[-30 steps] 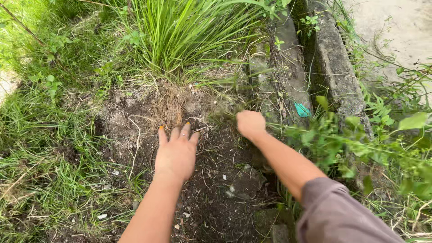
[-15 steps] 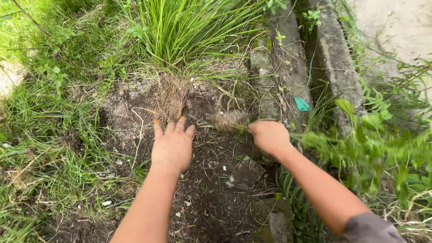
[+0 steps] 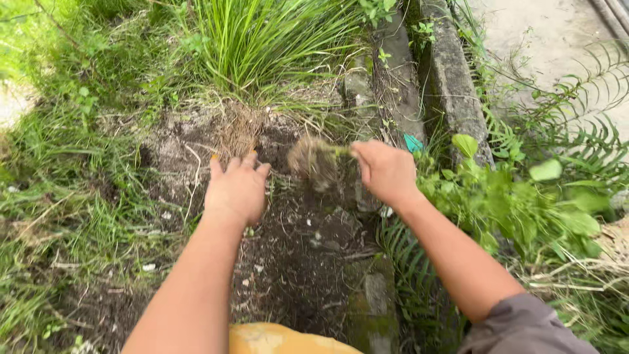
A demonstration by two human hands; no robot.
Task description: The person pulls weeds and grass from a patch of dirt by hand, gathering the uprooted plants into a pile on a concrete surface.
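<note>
My right hand point(image 3: 388, 172) is closed around the green stems of a pulled weed clump point(image 3: 316, 160), whose brown, soil-caked roots hang blurred to its left above the ground. My left hand point(image 3: 236, 188) lies flat, fingers together, on the bare dark soil patch point(image 3: 298, 262), just below a mat of dry brown roots point(image 3: 237, 131). A big tuft of long green grass point(image 3: 262, 39) grows behind the patch.
Mossy concrete curbs point(image 3: 452, 85) run up the right side, with a pale paved surface point(image 3: 537, 39) beyond. Ferns and leafy weeds point(image 3: 537, 196) crowd the right. Grass point(image 3: 59, 196) covers the left. A small teal scrap point(image 3: 413, 142) lies by the curb. A yellow-orange shape point(image 3: 275, 339) sits at the bottom edge.
My right hand has come back toward me and to the right, with a rooty weed clump now out of the ground in it. The left hand has stayed on the soil.
</note>
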